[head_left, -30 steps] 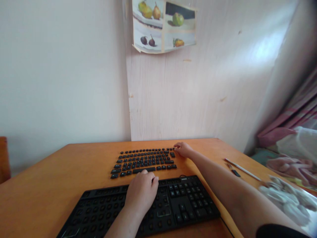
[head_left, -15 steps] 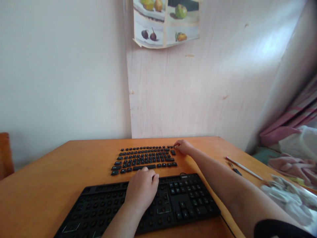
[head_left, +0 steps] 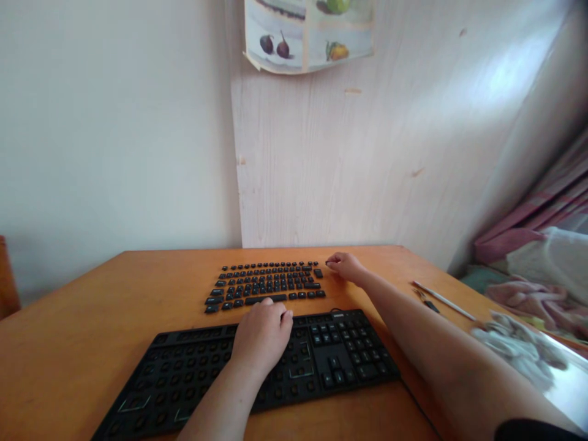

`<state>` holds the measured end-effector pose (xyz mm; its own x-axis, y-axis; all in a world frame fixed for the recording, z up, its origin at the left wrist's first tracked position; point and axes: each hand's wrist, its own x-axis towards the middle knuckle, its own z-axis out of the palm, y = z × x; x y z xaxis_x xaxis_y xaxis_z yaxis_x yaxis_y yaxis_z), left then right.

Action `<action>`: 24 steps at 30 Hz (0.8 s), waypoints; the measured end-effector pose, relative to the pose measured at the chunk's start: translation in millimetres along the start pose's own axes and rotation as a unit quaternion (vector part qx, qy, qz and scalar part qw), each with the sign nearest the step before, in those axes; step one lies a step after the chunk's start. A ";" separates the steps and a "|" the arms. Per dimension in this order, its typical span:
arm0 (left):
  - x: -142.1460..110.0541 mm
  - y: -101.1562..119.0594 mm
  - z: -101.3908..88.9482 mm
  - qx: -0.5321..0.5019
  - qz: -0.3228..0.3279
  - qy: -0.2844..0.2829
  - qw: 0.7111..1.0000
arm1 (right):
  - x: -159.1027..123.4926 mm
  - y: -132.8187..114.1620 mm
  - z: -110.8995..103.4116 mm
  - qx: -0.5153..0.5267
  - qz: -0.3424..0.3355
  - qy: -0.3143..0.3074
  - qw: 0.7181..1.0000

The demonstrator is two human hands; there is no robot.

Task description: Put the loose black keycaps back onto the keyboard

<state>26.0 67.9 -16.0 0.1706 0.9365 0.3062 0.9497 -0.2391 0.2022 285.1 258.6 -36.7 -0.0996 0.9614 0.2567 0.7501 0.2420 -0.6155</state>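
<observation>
A black computer keyboard (head_left: 333, 353) lies slantwise near me on the table. Its right-hand blocks have keycaps, while the main section shows bare sockets. Across the keyboard's far edge rests my left hand (head_left: 263, 334), fingers curled and tips hidden. Beyond it, loose black keycaps (head_left: 271, 283) are laid out in rows, with a long space bar (head_left: 265, 299) in the nearest row. My right hand (head_left: 344, 267) is at the far right end of the back row, thumb and fingers pinched on a small black keycap (head_left: 327, 263).
A white pencil-like stick (head_left: 443, 300) and a small dark-handled tool (head_left: 430, 305) lie at the right. Nearer me is a crumpled pale cloth (head_left: 517, 349). The keyboard's cable (head_left: 420, 407) runs off the near right. A wall with fruit pictures (head_left: 307, 46) stands behind the table.
My right hand has drawn slightly right, away from the back row, with the end keycap now between its fingers. My left hand stays on the keyboard. The view has tilted down a little.
</observation>
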 end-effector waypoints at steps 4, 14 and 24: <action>0.8 -0.4 0.6 0.006 0.002 0.002 1.000 | -30.6 -12.6 -17.5 0.030 -0.019 -0.012 0.999; 0.7 2.9 -2.5 0.004 0.000 -0.010 1.000 | -104.8 -81.4 -54.0 -0.004 -0.218 -0.154 0.964; 1.5 2.7 -1.1 0.009 -0.004 -0.018 1.000 | -118.9 -90.2 -62.5 -0.052 -0.265 -0.227 0.936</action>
<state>28.5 68.4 -13.9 0.1710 0.9472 0.2713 0.9558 -0.2263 0.1877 270.2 114.3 34.8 -0.7253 0.6726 0.1466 0.5744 0.7086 -0.4098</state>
